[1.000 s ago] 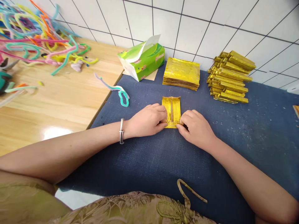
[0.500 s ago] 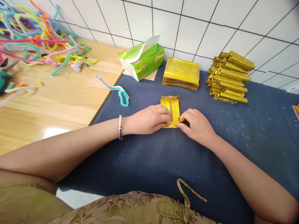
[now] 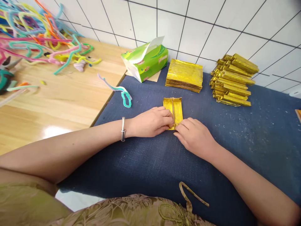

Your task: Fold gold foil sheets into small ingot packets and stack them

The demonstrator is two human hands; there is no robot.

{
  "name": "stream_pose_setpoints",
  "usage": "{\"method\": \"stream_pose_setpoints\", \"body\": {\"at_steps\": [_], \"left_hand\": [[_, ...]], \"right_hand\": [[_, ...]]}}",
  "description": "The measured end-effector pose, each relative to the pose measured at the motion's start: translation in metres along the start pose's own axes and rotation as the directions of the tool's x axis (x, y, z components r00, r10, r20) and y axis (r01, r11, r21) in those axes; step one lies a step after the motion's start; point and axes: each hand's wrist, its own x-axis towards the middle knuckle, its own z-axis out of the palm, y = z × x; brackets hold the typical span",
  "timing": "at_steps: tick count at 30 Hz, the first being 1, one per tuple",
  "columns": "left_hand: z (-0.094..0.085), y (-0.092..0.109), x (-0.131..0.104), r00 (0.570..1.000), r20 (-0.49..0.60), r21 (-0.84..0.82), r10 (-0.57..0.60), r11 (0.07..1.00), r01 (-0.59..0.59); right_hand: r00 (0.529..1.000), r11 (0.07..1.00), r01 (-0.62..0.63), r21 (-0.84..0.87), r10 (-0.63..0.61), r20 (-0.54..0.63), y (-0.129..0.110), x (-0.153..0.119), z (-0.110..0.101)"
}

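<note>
Pressing down, the gold paper is pinned flat on the blue cloth, its near end pinched by the left hand and right hand, fingers closed on it, probably so the folds stay sharp.

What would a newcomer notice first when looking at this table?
The eye goes first to the folded gold foil paper at the middle of the dark blue cloth, pinched at its near end by the left hand and the right hand. Behind it lie a flat stack of gold sheets and a pile of folded gold pieces. At far left, bright pipe cleaners cover the wooden table.
</note>
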Motion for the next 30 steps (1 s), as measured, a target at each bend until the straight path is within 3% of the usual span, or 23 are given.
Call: {"method": "stream_pose_setpoints", "body": {"at_steps": [9,12,14,15,16,22,30], "left_hand": [[-0.004,-0.003,-0.001,0.997,-0.008,-0.017,0.077,0.997,-0.077],[-0.005,-0.008,-0.001,0.975,-0.219,0.005,-0.031,0.999,0.033],[-0.004,-0.013,0.0,0.911,-0.388,-0.014,-0.138,0.989,0.144],[-0.003,-0.017,0.001,0.889,-0.424,-0.035,-0.173,0.984,0.175],[-0.003,-0.021,0.001,0.885,-0.423,-0.057,-0.194,0.981,0.188],[0.003,-0.028,0.001,0.959,-0.204,-0.089,-0.198,0.979,0.183],[-0.002,-0.024,-0.001,0.952,-0.194,-0.09,-0.235,0.971,0.221]], "right_hand": [[0.999,1.0,0.02,-0.009,-0.019,0.034,0.004,0.002,0.001],[0.998,0.998,0.049,-0.029,-0.048,0.035,0.006,0.002,-0.001],[0.997,0.996,0.07,-0.048,-0.068,0.033,0.008,0.002,-0.001],[0.996,0.995,0.081,-0.061,-0.079,0.034,0.01,0.002,-0.001],[0.996,0.993,0.09,-0.075,-0.088,0.035,0.012,0.002,-0.001],[0.995,0.982,0.103,-0.157,-0.099,0.033,0.032,0.001,-0.002],[0.999,0.981,0.051,-0.185,-0.049,0.018,0.048,-0.002,0.0]]}}
